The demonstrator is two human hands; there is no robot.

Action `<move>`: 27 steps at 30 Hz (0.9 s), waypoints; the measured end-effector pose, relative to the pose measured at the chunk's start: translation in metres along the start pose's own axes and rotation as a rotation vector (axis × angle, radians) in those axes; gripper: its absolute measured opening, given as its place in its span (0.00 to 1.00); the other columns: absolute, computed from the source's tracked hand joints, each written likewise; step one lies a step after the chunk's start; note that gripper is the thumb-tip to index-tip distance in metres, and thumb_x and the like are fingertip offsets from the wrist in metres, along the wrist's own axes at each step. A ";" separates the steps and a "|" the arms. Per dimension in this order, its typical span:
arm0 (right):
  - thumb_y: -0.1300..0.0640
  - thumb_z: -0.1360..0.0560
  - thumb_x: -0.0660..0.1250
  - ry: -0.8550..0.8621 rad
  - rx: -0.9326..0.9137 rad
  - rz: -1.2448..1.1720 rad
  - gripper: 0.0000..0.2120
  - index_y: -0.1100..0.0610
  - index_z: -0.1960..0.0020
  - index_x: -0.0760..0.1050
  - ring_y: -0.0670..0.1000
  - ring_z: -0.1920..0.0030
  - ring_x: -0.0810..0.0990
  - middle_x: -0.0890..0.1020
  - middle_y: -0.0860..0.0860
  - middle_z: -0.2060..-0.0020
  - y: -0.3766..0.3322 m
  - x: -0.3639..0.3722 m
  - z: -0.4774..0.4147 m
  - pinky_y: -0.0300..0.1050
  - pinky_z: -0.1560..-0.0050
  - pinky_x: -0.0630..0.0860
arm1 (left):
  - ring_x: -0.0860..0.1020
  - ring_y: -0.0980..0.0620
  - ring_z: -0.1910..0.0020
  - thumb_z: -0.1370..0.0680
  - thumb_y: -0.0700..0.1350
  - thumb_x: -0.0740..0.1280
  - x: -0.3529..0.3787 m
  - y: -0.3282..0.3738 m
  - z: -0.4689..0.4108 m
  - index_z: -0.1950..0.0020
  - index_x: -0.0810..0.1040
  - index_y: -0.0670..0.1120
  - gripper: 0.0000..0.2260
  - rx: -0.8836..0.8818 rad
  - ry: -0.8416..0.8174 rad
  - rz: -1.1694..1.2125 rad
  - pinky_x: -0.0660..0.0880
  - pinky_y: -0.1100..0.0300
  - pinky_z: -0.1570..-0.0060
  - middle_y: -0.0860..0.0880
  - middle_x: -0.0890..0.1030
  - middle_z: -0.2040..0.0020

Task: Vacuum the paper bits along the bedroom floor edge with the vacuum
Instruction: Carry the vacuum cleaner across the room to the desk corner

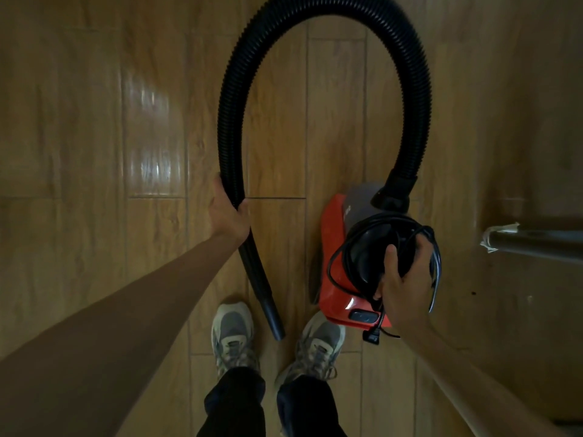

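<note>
The vacuum (334, 247) sits just ahead of your right shoe (318, 342); whether it rests on the floor (126, 247) or hangs from your grip, I cannot tell. Your right hand (407, 285) clasps its top handle together with the coiled cord (436, 266). Your left hand (228, 216) is wrapped around the hose (233, 105), which arches away and returns to the body. The nozzle (274, 320) points down between your shoes. No paper bits show here. The risks, as I judge them: the loose plug (371, 336) dangles and could snag your foot, the coil could slip and unravel, and the vacuum could knock the pipe (536, 244) on your right.
</note>
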State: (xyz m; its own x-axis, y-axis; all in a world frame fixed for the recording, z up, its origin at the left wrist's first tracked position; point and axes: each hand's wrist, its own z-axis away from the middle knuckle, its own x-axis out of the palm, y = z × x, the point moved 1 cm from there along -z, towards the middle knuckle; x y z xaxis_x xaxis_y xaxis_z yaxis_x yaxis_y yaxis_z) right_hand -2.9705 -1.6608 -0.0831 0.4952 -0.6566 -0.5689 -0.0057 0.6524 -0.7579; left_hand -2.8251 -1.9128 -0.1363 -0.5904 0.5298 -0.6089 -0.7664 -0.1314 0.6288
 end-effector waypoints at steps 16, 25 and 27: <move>0.56 0.19 0.63 -0.312 0.147 0.382 0.21 0.61 0.29 0.65 0.53 0.42 0.77 0.77 0.55 0.40 -0.021 -0.021 -0.021 0.44 0.46 0.72 | 0.62 0.38 0.26 0.20 0.44 0.62 -0.055 0.040 -0.004 0.20 0.35 0.45 0.40 -0.124 -0.155 -0.176 0.64 0.46 0.28 0.38 0.54 0.22; 0.47 0.18 0.61 -0.490 0.042 0.645 0.24 0.59 0.27 0.65 0.61 0.39 0.76 0.76 0.60 0.38 -0.162 -0.078 -0.057 0.53 0.41 0.73 | 0.67 0.38 0.31 0.21 0.58 0.61 -0.139 0.153 0.021 0.20 0.48 0.47 0.36 0.173 -0.406 -0.626 0.68 0.42 0.32 0.38 0.65 0.27; 0.43 0.19 0.59 -0.478 -0.023 0.741 0.29 0.56 0.23 0.58 0.62 0.37 0.74 0.72 0.60 0.33 -0.210 -0.093 -0.069 0.56 0.39 0.74 | 0.72 0.40 0.37 0.21 0.60 0.61 -0.164 0.191 0.027 0.23 0.58 0.45 0.32 0.252 -0.388 -0.708 0.71 0.46 0.37 0.39 0.70 0.32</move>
State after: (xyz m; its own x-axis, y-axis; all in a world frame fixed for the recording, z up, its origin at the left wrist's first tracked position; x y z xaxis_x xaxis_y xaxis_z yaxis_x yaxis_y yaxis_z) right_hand -3.0756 -1.7633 0.1072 0.6678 0.1647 -0.7259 -0.4846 0.8364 -0.2560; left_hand -2.8683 -2.0022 0.0964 0.1717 0.6730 -0.7195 -0.8159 0.5065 0.2790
